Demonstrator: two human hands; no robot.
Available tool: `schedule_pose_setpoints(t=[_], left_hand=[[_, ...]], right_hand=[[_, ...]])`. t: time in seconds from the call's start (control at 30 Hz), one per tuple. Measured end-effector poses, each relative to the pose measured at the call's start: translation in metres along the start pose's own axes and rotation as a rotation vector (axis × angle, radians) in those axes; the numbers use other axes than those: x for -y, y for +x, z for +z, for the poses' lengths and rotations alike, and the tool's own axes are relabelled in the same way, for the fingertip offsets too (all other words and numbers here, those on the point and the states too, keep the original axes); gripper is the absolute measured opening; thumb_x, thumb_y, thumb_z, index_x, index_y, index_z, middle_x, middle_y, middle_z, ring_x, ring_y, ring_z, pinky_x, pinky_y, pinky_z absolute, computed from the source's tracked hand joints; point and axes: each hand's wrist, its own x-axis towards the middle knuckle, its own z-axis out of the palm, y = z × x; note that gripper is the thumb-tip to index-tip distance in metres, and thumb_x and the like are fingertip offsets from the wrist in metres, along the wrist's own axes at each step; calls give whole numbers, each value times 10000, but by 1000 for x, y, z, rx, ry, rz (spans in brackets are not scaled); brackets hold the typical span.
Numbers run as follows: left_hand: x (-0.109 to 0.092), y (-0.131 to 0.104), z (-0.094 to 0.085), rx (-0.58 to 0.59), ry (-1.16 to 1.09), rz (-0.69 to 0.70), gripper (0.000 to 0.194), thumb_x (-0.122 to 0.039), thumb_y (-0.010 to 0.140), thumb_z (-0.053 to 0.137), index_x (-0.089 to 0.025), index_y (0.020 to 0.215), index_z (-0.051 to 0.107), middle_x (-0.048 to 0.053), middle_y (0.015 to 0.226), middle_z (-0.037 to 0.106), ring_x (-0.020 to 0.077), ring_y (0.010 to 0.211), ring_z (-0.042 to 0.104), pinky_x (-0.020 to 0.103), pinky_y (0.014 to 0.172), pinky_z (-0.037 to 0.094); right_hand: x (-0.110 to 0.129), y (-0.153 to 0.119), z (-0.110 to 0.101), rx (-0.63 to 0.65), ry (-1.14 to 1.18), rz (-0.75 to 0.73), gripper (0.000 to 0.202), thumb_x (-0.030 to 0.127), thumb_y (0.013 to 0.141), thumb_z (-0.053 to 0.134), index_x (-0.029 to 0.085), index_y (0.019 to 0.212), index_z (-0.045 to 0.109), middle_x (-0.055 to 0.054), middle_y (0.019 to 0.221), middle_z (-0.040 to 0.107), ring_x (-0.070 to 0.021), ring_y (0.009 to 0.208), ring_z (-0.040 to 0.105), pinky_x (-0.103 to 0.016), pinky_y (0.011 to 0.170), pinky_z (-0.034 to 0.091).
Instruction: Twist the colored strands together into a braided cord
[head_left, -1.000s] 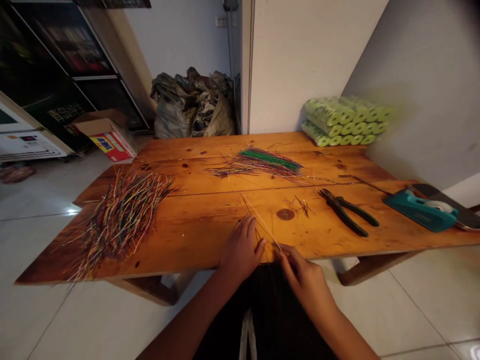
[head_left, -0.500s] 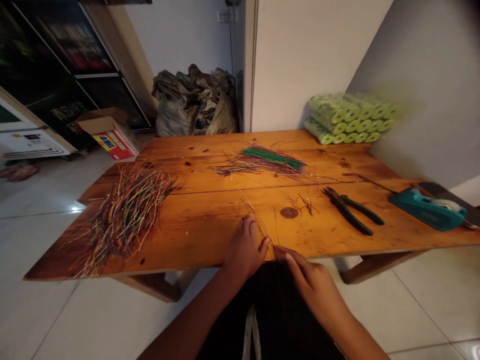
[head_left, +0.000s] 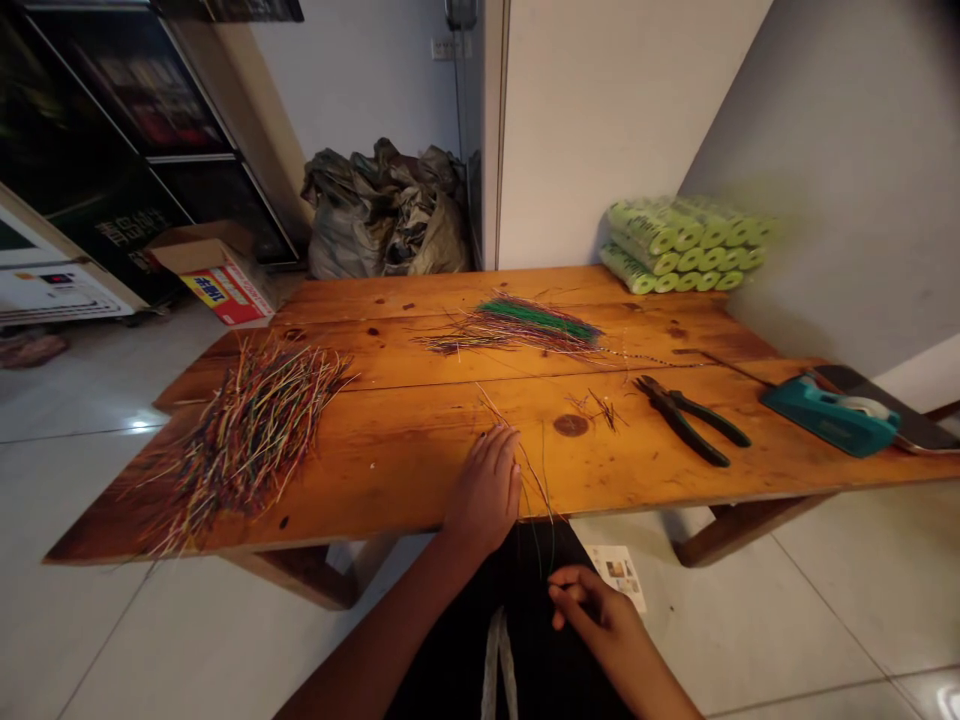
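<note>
My left hand [head_left: 481, 487] lies on the wooden table near its front edge, fingers stretched out together and thumb drawn in beside them. Its fingertips touch a few thin wires [head_left: 532, 470], which run past the hand toward the table edge. Below that edge, over my dark-clothed lap, my right hand [head_left: 589, 605] is closed in a pinch at the lower end of a thin dark wire [head_left: 553, 545]. To the left spreads a loose heap of multicoloured wires [head_left: 259, 430]. Farther back lies a bundle of wires with a green section [head_left: 540, 318].
Pliers [head_left: 686, 420] rest on the table [head_left: 420, 430] at right, beside short wire scraps [head_left: 604, 408]. A teal tape dispenser [head_left: 829, 415] and a dark flat object [head_left: 922, 430] lie farther right. Stacked green-wrapped rolls [head_left: 679, 245] stand at the back. A printed card [head_left: 619, 572] shows below the table.
My right hand has moved down and back from the table edge, away from my left hand. The left thumb has closed in against its fingers. The view has shifted slightly.
</note>
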Motion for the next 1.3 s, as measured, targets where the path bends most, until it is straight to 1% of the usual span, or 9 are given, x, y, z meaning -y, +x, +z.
schedule_pose_setpoints(t=[0.1,0.27,0.4,0.5,0.6,0.7,0.8,0.93,1.3], left_hand=[[0,0,-1,-35,0,-2,389,-145,851,319,-131,1234,386,108,1281,478,182,1231,369,411,1057,286],[-2,-1,1,-77,29,17,386,-137,841,333,-134,1220,405,111,1258,501,193,1210,401,439,1039,304],[-2,-2,3,-65,71,53,378,-143,838,346,-137,1209,419,111,1251,512,204,1198,420,456,1028,314],[0,-2,4,-97,64,24,376,-133,837,335,-133,1202,424,108,1229,528,191,1183,435,438,1023,328],[1,-2,4,-110,51,3,378,-128,838,330,-134,1204,425,104,1220,533,188,1171,443,427,1015,342],[2,-2,5,-103,63,-7,377,-122,832,340,-127,1198,432,105,1214,537,191,1165,446,422,1016,341],[2,-2,6,-96,74,-9,373,-122,830,345,-125,1191,439,106,1205,544,191,1161,451,416,1015,343],[2,-2,6,-103,89,4,360,-124,834,341,-121,1177,450,104,1189,554,194,1147,464,421,1016,340],[-1,-1,4,-109,37,-26,351,-139,836,354,-121,1168,464,114,1170,565,211,1123,480,439,1000,352]], right_hand=[[1,6,3,-9,13,-57,312,451,833,399,196,724,543,18,540,556,-157,595,549,-261,620,391],[3,19,9,-130,25,-40,287,466,811,441,189,773,507,56,472,484,-135,495,506,-243,545,367],[8,20,7,-92,32,-81,333,469,834,393,183,729,530,71,424,411,-117,431,446,-232,480,324],[7,17,4,-111,64,-132,339,461,853,362,192,716,516,63,445,439,-116,458,458,-232,500,338],[5,19,5,-122,106,-118,309,481,809,445,188,835,537,61,459,489,-117,470,471,-230,502,347],[10,27,10,-2,301,15,464,538,735,512,163,1008,500,64,485,521,-80,344,362,-208,367,239],[24,33,9,126,612,150,431,545,718,534,158,907,509,65,524,503,-22,310,197,-186,337,100],[35,34,1,149,820,200,375,499,719,579,145,837,543,54,559,488,-6,362,172,-175,368,52],[26,35,-2,65,630,27,413,518,736,533,119,807,612,-23,629,620,-22,332,274,-196,359,122]])
